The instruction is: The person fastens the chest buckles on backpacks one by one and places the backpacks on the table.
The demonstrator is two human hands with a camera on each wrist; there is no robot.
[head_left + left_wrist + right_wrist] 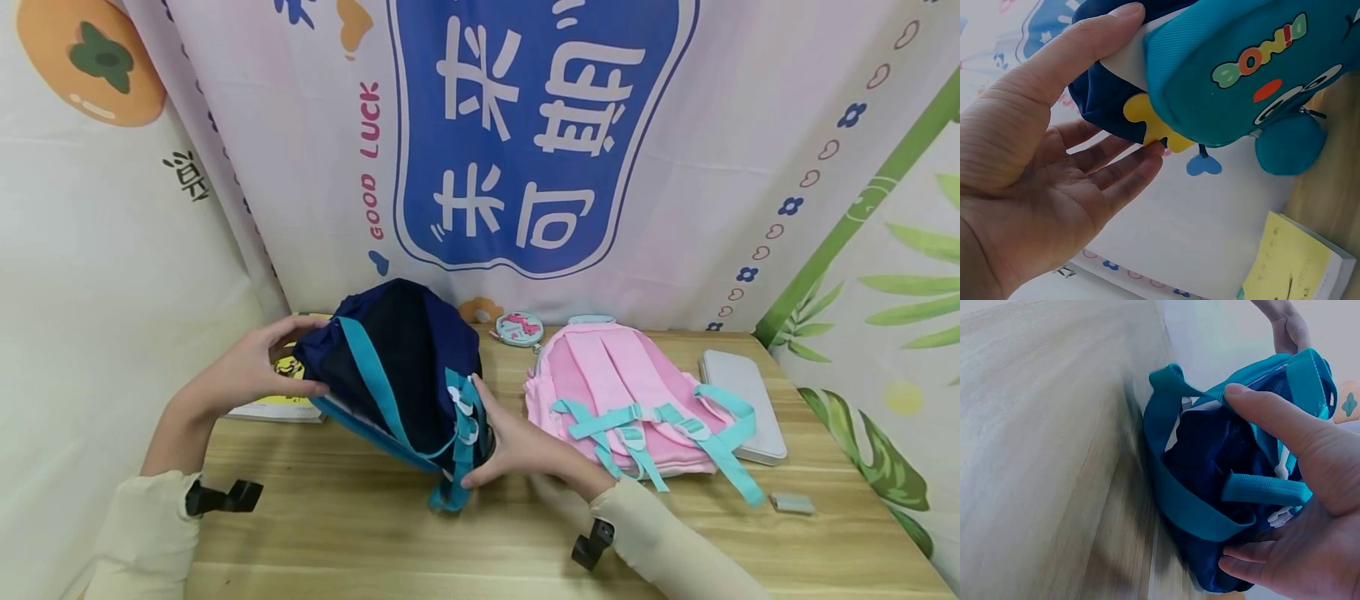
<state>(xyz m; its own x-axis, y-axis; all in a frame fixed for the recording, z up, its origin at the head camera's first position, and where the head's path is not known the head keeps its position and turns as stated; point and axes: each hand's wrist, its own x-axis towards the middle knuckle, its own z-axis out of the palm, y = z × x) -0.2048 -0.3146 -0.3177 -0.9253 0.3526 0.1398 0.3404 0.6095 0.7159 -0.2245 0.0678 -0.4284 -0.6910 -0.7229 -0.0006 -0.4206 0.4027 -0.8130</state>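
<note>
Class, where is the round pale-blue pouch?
In the head view, the pouch lies between the navy fabric backpack at left and pink fabric backpack at right.

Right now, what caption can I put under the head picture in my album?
Left hand and right hand hold a navy backpack beside a pink backpack lying on a wooden table.

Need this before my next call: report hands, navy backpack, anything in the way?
Left hand and right hand holding opposite sides of navy backpack. Backpack tilted. Pink backpack close on the right; its loose straps could perhaps snag.
</note>
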